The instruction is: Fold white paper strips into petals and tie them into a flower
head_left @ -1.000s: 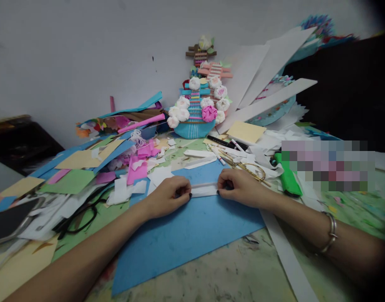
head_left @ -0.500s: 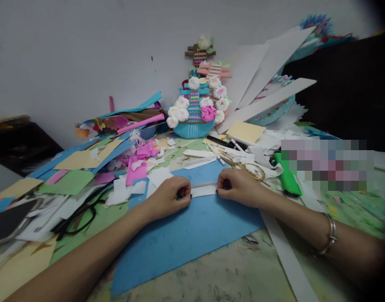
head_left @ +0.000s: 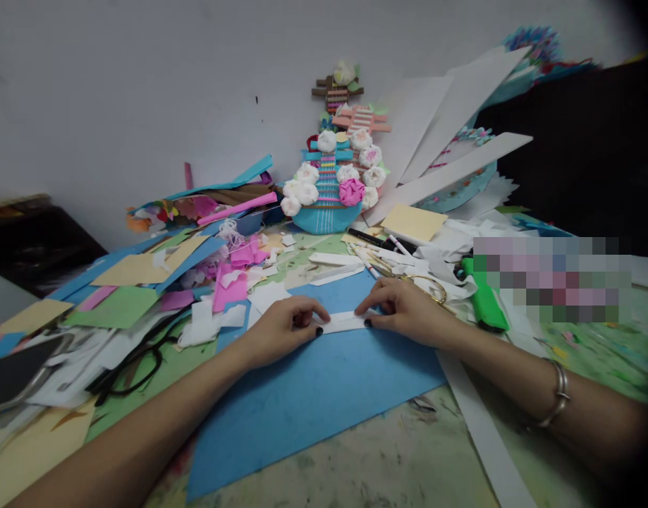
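Partway along, judging by the white paper strip [head_left: 347, 322] lying on the blue sheet [head_left: 302, 402], directly between the left hand [head_left: 281, 330] and the right hand [head_left: 405, 310]. Apparently folded lengthwise already, to go by a line running along the exposed paper (too small in view to count layers or confirm a sharp crease). Roughly straight in the middle, but partly hidden at both ends by the fingers [head_left: 316, 308], so not open to checking there.

On each side, index finger stretched out over the strip and thumb close to its near edge, neither clenched into a fist nor lifted clear. Cannot tell whether lightly pinching the paper or only pressing it down.

As for what is left: not obviously complete as to flattening, and not visibly joined to any other piece. Just behind, more white folded pieces [head_left: 337, 268], seemingly in a similar state. At the right, on the tabletop [head_left: 381, 458] and running off the lower edge of view, a long white strip [head_left: 487, 430], flat and unheld. Near the right hand, a gold loop-shaped handle [head_left: 434, 288], perhaps of scissors. Further back, upright, a turquoise guitar-shaped craft [head_left: 324, 220] with paper flowers [head_left: 307, 192], to all appearance finished.
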Demonstrator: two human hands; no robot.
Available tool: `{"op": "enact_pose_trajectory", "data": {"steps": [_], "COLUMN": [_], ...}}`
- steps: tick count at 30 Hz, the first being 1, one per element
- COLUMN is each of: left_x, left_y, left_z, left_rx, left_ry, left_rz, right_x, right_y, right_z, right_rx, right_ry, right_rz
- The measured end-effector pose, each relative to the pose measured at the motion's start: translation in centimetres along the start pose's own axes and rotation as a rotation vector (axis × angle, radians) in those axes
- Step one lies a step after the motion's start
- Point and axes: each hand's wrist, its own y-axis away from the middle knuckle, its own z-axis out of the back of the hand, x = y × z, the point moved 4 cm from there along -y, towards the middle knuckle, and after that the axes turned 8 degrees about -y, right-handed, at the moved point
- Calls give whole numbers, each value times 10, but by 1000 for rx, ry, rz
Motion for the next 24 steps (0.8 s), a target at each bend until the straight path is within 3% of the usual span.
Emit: {"op": "enact_pose_trajectory", "data": {"steps": [10, 16, 24], "left_x": [0, 5, 1], "left_y": [1, -1, -1], "left_z": [2, 4, 4], "left_rx": [-80, -40, -10], "left_ry": [-27, -119, -90], "left_rz": [-17, 31, 67], "right_x": [-2, -4, 1], "right_y": [1, -1, 0], "right_z": [0, 0, 0], "right_rx": [25, -5, 26], "right_ry": [13, 26, 31], "right_rz": [86, -52, -42]}}
